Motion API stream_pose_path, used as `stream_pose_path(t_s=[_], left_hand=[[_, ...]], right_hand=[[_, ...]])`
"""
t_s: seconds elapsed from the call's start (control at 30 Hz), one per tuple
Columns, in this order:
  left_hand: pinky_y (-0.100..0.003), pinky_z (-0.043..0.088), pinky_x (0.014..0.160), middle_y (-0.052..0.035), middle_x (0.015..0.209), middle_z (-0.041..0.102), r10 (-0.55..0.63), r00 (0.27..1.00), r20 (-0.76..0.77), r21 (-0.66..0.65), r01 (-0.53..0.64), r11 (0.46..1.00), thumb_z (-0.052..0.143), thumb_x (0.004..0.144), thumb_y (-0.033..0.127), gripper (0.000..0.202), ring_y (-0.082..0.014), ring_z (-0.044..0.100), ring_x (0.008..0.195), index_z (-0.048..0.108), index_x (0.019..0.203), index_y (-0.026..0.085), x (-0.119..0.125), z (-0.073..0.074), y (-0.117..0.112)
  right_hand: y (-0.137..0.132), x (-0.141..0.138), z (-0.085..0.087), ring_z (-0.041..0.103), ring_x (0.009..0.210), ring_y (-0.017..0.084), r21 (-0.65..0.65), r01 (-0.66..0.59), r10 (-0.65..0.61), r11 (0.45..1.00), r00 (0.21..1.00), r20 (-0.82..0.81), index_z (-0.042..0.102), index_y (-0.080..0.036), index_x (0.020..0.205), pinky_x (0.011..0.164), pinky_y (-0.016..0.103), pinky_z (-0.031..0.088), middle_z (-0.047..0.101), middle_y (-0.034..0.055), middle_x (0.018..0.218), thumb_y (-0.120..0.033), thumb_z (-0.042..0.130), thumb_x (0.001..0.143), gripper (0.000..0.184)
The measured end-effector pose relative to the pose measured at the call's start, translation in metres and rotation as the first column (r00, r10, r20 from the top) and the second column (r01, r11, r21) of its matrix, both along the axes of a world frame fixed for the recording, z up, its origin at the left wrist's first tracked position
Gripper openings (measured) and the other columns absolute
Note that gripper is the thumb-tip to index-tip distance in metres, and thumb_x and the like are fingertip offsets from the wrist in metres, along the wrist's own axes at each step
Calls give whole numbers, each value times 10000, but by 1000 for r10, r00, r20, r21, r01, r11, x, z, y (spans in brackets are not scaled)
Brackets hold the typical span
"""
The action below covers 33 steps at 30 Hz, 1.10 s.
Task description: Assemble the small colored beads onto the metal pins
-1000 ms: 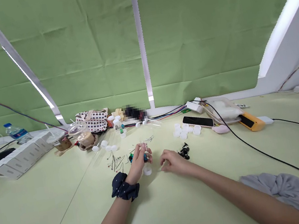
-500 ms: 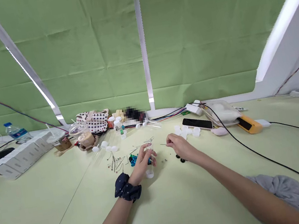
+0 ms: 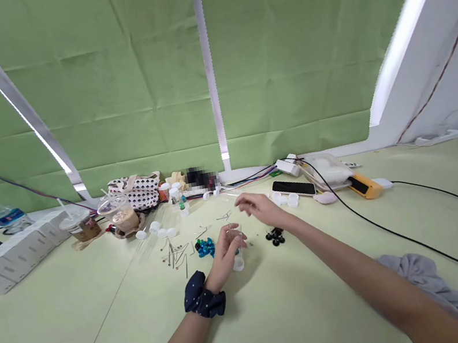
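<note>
My left hand (image 3: 225,249) is wrapped around a small clear plastic tube (image 3: 238,260), its white end near the tabletop. Part of the tube is hidden behind the fingers. Just left of that hand lies a pile of shiny blue beads (image 3: 205,248) with some green and black among them. Farther left, several thin bent metal pins (image 3: 175,253) are scattered. My right hand (image 3: 254,204) hovers beyond and to the right of the tube, fingers stretched out, with nothing visible in them. Below it sits a cluster of black round pieces (image 3: 275,236).
White caps (image 3: 292,201) and a dark phone (image 3: 293,187) lie to the right, near a yellow device (image 3: 364,186). A black cable (image 3: 378,221) crosses the right side. White boxes (image 3: 18,253), drink cups (image 3: 118,213) and a bottle (image 3: 7,215) stand at left.
My right hand has risen and moved away from the black pieces, uncovering them; the thin metal pin it held no longer shows in its fingers. The view has turned slightly right.
</note>
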<state>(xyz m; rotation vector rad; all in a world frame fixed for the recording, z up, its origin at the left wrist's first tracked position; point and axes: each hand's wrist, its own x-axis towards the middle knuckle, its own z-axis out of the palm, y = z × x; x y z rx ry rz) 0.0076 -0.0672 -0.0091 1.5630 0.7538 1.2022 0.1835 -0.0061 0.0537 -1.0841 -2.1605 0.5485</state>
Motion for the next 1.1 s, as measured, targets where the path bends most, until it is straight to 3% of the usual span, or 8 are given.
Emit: stream_pose_path(t_s=[0.07,0.17,0.33,0.53,0.73,0.97,1.07,1.1], left_hand=[[-307,411,736,-48,863,569,57,998,27,19,-57,998,427,876,321,278,-142,541,732,411,1119,186,0,-4,2],[-310,414,749,-47,853,556,109,993,46,43,-111,993,419,878,317,282,-144,536,739,405,1125,182,1,-10,4],[-316,416,765,-38,844,538,111,993,28,72,-113,991,427,877,294,300,-145,532,745,383,1157,195,4,-15,0],[-313,412,768,-37,844,531,106,994,16,75,-107,991,448,868,273,339,-145,528,744,360,1189,209,5,-15,-3],[-310,406,755,-25,823,528,106,994,10,106,-107,989,454,863,264,326,-144,520,742,365,1172,215,5,-16,-3],[-295,400,722,-5,785,515,108,994,18,133,-109,985,452,851,226,311,-136,509,720,364,1148,212,6,-19,0],[-299,400,724,7,757,508,121,992,20,129,-123,984,451,841,214,296,-134,508,708,376,1127,205,6,-19,-1],[-300,400,725,10,748,505,127,992,20,127,-128,984,451,837,213,287,-133,507,703,383,1116,203,6,-19,-1]], right_hand=[[24,19,-14,563,837,135,37,340,-339,940,906,252,540,-225,1055,750,250,400,574,49,990,-248,391,903,214],[52,50,-40,558,917,229,21,487,-458,873,805,378,560,-162,1036,772,321,388,506,134,1072,-211,563,803,238],[65,73,-75,556,927,240,-6,535,-469,845,746,473,569,-171,1017,769,314,388,462,107,1033,-334,625,754,315],[64,68,-91,549,847,188,19,514,-466,858,762,450,533,-182,1042,746,277,384,434,89,1041,-371,600,760,347],[57,58,-86,530,862,210,17,511,-474,860,785,399,560,-146,981,734,275,369,496,96,944,-197,578,737,249],[41,35,-51,572,857,189,-23,415,-401,909,889,222,593,-178,954,777,292,406,565,69,897,-209,529,771,196],[21,13,-32,617,743,129,-60,311,-308,948,950,60,501,-208,1057,712,272,462,558,40,961,-332,437,850,249],[11,3,-27,630,755,139,-108,196,-212,975,965,-156,479,-198,1056,709,288,476,545,49,985,-352,466,839,266]])
